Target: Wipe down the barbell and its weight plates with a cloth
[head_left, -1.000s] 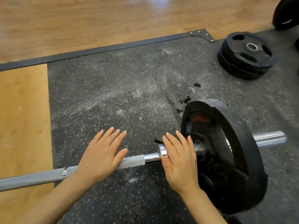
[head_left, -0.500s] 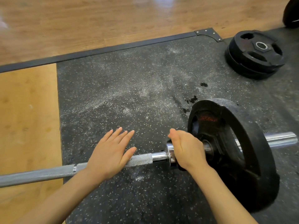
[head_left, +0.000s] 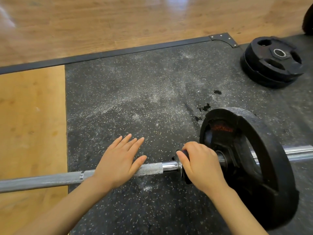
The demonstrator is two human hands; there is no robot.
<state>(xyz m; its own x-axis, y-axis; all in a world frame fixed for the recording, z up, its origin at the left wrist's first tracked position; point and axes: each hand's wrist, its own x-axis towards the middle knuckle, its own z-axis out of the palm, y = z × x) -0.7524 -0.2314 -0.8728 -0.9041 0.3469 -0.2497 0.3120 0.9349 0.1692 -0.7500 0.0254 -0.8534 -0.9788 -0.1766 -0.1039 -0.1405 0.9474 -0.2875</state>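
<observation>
A steel barbell (head_left: 152, 169) lies across the black rubber mat, with one black weight plate (head_left: 264, 160) upright on its right sleeve. My left hand (head_left: 118, 164) rests flat on the knurled shaft, fingers straight and spread. My right hand (head_left: 201, 165) curls over the bar between the chrome collar and the plate. Its fingers wrap a dark piece (head_left: 184, 152) that rings the bar; I cannot tell whether that is a cloth or a part of the bar. The sleeve's bare end (head_left: 298, 152) sticks out to the right of the plate.
Two black plates (head_left: 272, 63) lie stacked flat at the back right of the speckled mat (head_left: 135, 102). Chalk dust and small dark gouges mark the mat. Wooden flooring (head_left: 30, 116) borders it on the left and behind, past a black metal edge strip (head_left: 118, 54).
My right hand went from flat with straight fingers to curled round the bar beside the plate. My left hand stayed flat on the shaft. The view shifted slightly left.
</observation>
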